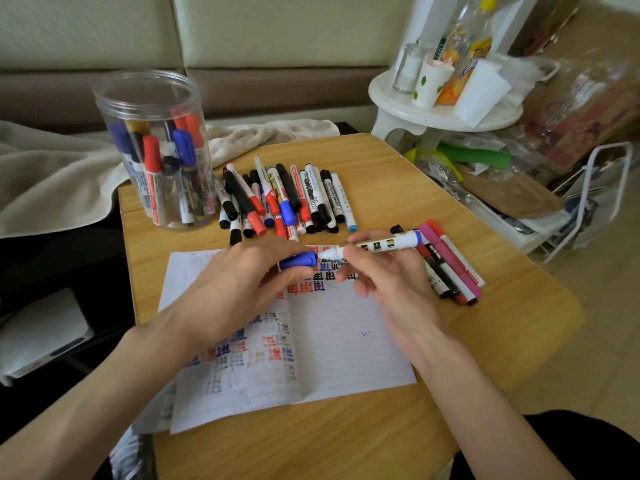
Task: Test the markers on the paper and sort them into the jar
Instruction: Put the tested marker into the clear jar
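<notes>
My left hand (pixel 242 282) grips a blue marker cap (pixel 298 260) just off the tip of a white marker with a blue end (pixel 384 244), which my right hand (pixel 388 275) holds by its barrel over the lined paper (pixel 339 341). The paper carries red, blue and black test marks near its top and down its left page. A clear plastic jar (pixel 156 150) at the table's back left holds several markers upright. A pile of several capped markers (pixel 284 199) lies behind the paper. A smaller group of markers (pixel 450 268) lies to the right of my right hand.
The wooden table (pixel 502 306) ends close on the right. A beige cloth (pixel 52 181) lies left of and behind the jar. A white round stand (pixel 443 109) with cups and bottles, plus bags and a wire rack (pixel 595 202), crowds the right side.
</notes>
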`<state>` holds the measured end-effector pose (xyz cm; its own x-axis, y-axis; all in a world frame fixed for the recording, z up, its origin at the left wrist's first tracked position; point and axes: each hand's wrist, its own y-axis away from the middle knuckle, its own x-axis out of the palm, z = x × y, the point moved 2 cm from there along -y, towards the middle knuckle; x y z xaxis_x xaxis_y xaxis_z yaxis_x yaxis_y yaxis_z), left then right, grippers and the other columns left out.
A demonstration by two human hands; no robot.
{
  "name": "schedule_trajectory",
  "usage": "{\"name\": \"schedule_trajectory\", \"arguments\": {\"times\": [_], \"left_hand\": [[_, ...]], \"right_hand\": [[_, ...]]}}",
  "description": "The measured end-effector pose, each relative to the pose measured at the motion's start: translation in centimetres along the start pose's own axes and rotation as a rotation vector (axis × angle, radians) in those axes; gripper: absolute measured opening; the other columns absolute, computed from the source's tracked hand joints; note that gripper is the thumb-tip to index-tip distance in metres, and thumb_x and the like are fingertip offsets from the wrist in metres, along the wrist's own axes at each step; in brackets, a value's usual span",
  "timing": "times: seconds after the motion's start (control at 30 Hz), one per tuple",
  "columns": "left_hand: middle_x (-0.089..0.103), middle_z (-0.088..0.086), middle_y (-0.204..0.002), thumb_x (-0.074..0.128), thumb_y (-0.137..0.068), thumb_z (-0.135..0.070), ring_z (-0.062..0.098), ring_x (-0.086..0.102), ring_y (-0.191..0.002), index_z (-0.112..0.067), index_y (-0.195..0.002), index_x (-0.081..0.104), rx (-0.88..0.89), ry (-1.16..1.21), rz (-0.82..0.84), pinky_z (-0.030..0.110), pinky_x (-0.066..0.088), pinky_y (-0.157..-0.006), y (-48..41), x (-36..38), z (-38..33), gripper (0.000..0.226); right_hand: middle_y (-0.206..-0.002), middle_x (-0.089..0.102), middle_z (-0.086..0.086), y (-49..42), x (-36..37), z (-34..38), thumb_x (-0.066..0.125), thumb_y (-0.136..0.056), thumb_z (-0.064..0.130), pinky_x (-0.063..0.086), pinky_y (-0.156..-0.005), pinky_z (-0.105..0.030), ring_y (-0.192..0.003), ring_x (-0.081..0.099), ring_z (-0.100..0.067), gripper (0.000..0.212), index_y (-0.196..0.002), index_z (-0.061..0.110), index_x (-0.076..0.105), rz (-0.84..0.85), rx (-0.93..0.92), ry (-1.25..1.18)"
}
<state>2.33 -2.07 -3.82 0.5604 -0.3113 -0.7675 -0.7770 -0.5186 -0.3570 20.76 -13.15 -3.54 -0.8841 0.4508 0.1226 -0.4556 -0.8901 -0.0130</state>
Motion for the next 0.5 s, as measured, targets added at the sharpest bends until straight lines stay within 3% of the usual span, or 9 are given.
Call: {"name": "schedule_trajectory", "arguments": {"times": [0.1,0.17,0.27,0.37,0.5], "left_hand": [[0.066,-0.013,-0.098,0.047,-0.104,-0.055,0.010,0.063,-0.088,-0.027,-0.116,0.067,0.011,0.019,-0.002,0.038,0.052,-0.072,-0.1,0.0,-0.1,0.036],[0.067,-0.014,-0.101,0.051,-0.103,-0.048,0.009,0.063,-0.090,-0.028,-0.120,0.067,0.020,0.030,-0.006,0.037,0.052,-0.074,-0.1,0.0,-0.1,0.031],[0.066,-0.016,-0.104,0.050,-0.104,-0.047,0.006,0.063,-0.090,-0.029,-0.122,0.066,0.016,0.025,-0.023,0.036,0.052,-0.073,-0.1,-0.4,0.3,0.030],[0.067,-0.017,-0.110,0.050,-0.103,-0.049,0.004,0.063,-0.092,-0.030,-0.126,0.065,-0.007,0.029,-0.048,0.032,0.054,-0.076,-0.1,-1.0,1.0,0.035],[0.067,-0.021,-0.105,0.053,-0.095,-0.051,-0.003,0.062,-0.088,-0.029,-0.125,0.067,-0.033,0.015,-0.062,0.015,0.048,-0.073,-0.1,-1.2,1.1,0.040]], "right_hand": [[-0.088,0.077,-0.011,0.1,0.4,-0.1,0.077,-0.091,0.009,0.044,-0.056,-0.024,-0.076,0.072,-0.021,0.015,-0.105,0.008,0.071,0.055,-0.014,0.048],[-0.092,0.079,-0.002,0.3,0.6,-0.1,0.079,-0.088,0.010,0.048,-0.061,-0.021,-0.079,0.072,-0.012,0.020,-0.107,0.006,0.072,0.099,-0.026,0.076],[-0.081,0.075,0.008,0.0,0.2,0.2,0.082,-0.083,0.023,0.049,-0.072,-0.018,-0.076,0.066,-0.001,0.029,-0.109,0.012,0.077,0.142,0.025,0.106],[-0.080,0.068,-0.005,-0.5,-0.7,0.4,0.080,-0.083,0.036,0.045,-0.071,-0.026,-0.078,0.059,-0.012,0.035,-0.114,0.021,0.079,0.213,0.077,0.066],[-0.091,0.077,-0.004,-0.7,-1.4,0.5,0.079,-0.089,0.021,0.053,-0.075,-0.027,-0.083,0.071,-0.016,0.028,-0.117,0.019,0.077,0.234,-0.012,0.254]]}}
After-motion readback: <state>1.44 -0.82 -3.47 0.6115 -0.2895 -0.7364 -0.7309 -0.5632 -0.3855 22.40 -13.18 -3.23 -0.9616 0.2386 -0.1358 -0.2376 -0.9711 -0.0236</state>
